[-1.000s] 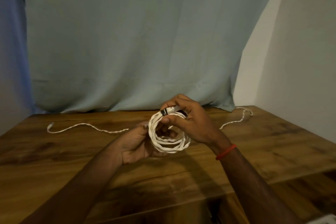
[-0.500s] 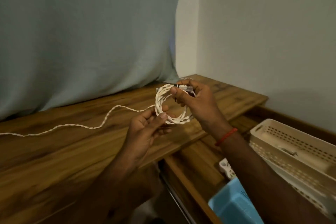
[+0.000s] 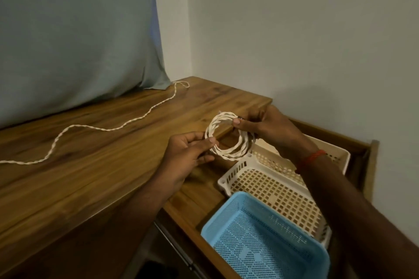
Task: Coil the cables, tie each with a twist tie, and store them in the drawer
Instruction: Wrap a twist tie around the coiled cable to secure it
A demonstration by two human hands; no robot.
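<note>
Pinched at both sides, raised just above the open wooden drawer: coiled white twisted-cord cable. Thumb and fingertips of the left hand clamped on its near arc; right hand pinching the far arc over a small dark band, perhaps the twist tie, too blurred to confirm. Directly beneath the right fingers, a cream perforated plastic basket; nearer, a blue mesh plastic basket. Seemingly the storing step. Next: lowering in and letting go without springing the loops. Well left of the fingers, a loose white twisted cable, uncoiled.
</note>
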